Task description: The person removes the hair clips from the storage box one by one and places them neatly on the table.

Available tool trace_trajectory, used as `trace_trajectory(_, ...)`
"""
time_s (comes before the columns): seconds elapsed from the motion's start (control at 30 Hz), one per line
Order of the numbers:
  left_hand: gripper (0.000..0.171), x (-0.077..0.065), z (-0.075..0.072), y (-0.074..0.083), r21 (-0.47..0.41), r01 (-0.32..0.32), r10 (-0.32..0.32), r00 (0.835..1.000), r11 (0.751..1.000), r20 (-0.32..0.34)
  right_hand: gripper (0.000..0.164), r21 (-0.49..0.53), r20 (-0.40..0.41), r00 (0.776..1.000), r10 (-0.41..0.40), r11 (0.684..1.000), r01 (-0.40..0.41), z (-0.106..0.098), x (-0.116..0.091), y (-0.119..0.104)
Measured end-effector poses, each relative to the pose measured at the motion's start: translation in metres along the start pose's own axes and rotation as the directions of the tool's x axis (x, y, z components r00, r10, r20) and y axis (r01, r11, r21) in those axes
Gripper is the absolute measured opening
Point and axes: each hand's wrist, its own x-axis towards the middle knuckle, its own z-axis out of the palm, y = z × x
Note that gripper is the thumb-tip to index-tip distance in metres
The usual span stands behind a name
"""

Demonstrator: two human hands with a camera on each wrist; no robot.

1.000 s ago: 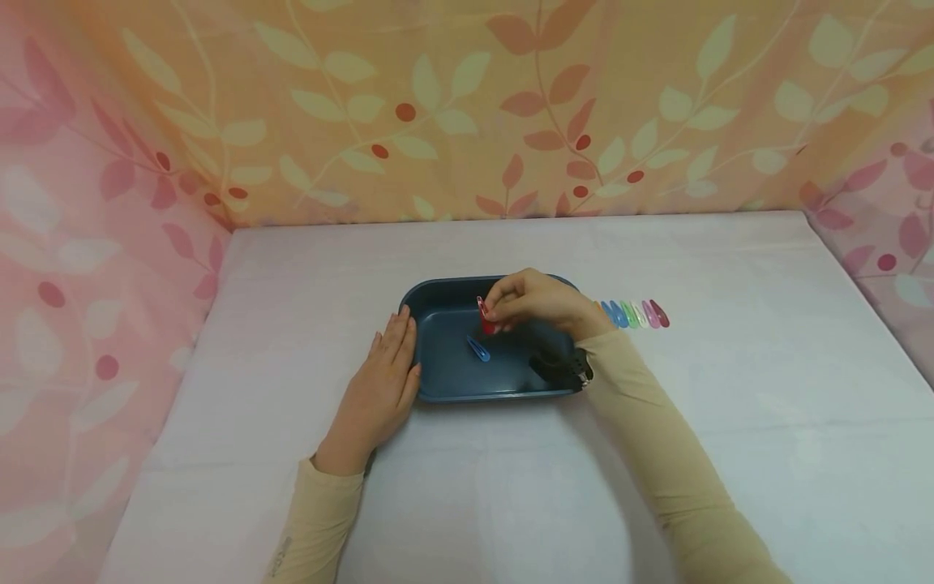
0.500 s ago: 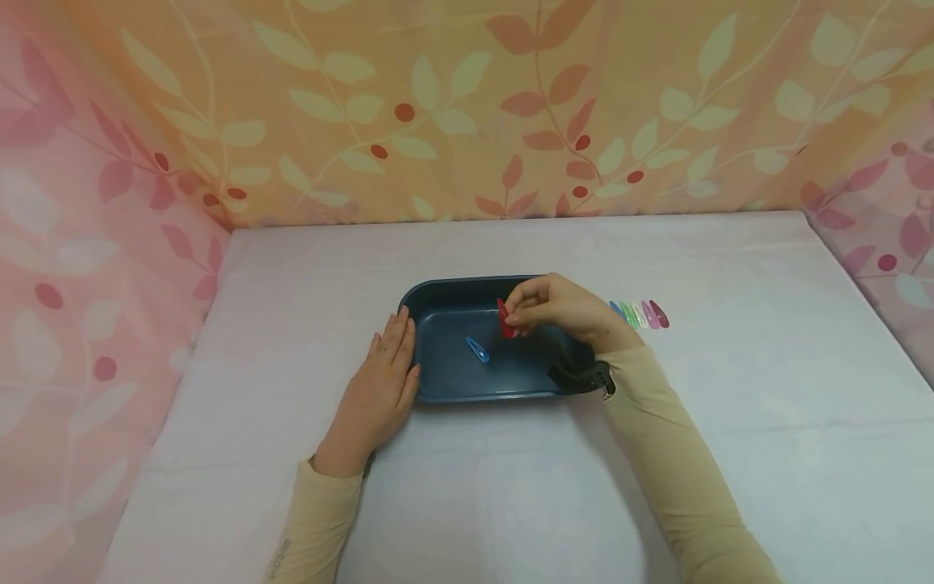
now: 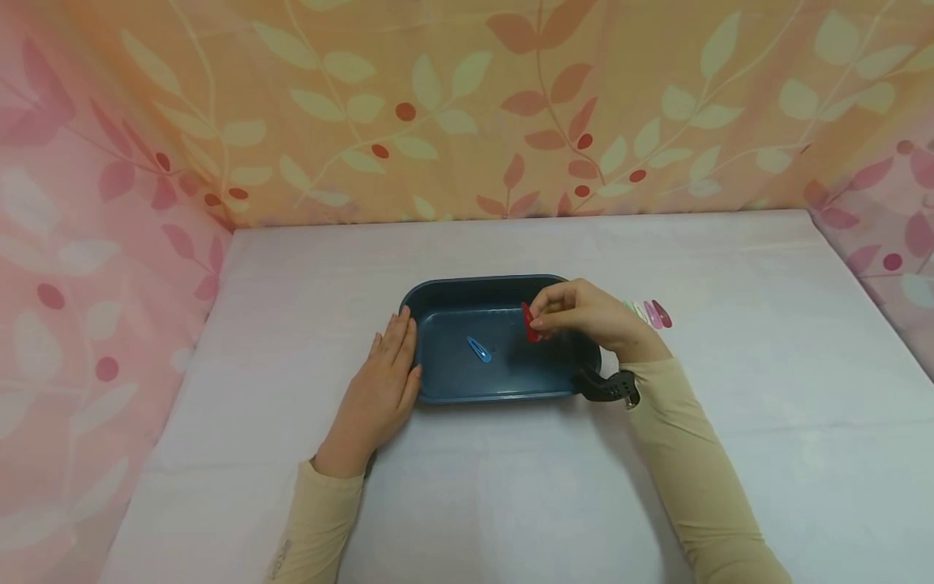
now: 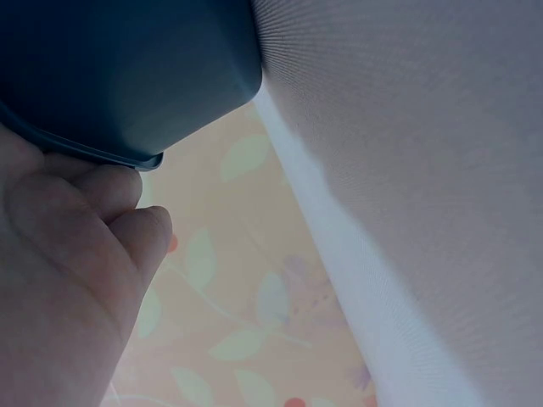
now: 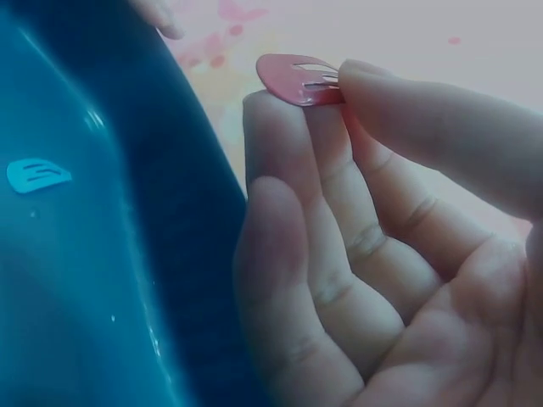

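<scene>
My right hand (image 3: 587,316) pinches a red snap hair clip (image 3: 529,323) between thumb and fingertips, over the right part of a dark blue tray (image 3: 445,389). The right wrist view shows the red hair clip (image 5: 297,80) from close by, its rounded end sticking out past the fingers. On the tray's floor lies a blue snap hair clip (image 3: 478,349), left of the right hand. My left hand (image 3: 379,385) rests with straight fingers along the tray's left rim. In the left wrist view the fingers touch the tray's edge (image 4: 127,157) from outside.
Right of the tray, a row of several hair clips (image 3: 653,314) lies on the white tablecloth (image 3: 766,365), partly hidden behind the right hand. A black strap (image 3: 606,385) circles the right wrist. A floral curtain (image 3: 452,113) stands along the table's back and sides.
My right hand has moved to the right across the tray, carrying the red hair clip with it. It now covers more of the clip row. The left hand and blue hair clip stay put.
</scene>
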Motion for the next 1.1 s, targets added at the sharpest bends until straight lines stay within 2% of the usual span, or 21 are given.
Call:
trace_trajectory(0.3,0.057,0.0,0.0,0.0,-0.002,0.002,-0.002,1.0,1.0,0.001,0.004,-0.012,-0.031,0.999,-0.008,1.0,0.008,-0.009,-0.013,0.006)
trace_trajectory(0.6,0.057,0.0,-0.001,0.001,-0.007,-0.003,0.003,1.0,1.0,-0.001,0.018,0.087,-0.029,0.997,-0.078,0.993,0.081,-0.016,-0.025,0.012)
trace_trajectory(0.9,0.058,-0.001,-0.004,0.002,-0.007,0.009,-0.009,1.0,1.0,0.016,0.014,0.08,-0.066,0.994,-0.083,0.993,0.088,-0.026,-0.034,0.011)
trace_trajectory(1.1,0.058,-0.001,-0.005,0.002,-0.009,0.014,-0.014,1.0,1.0,0.023,0.018,0.129,-0.087,0.992,-0.088,0.987,0.099,-0.033,-0.039,0.014)
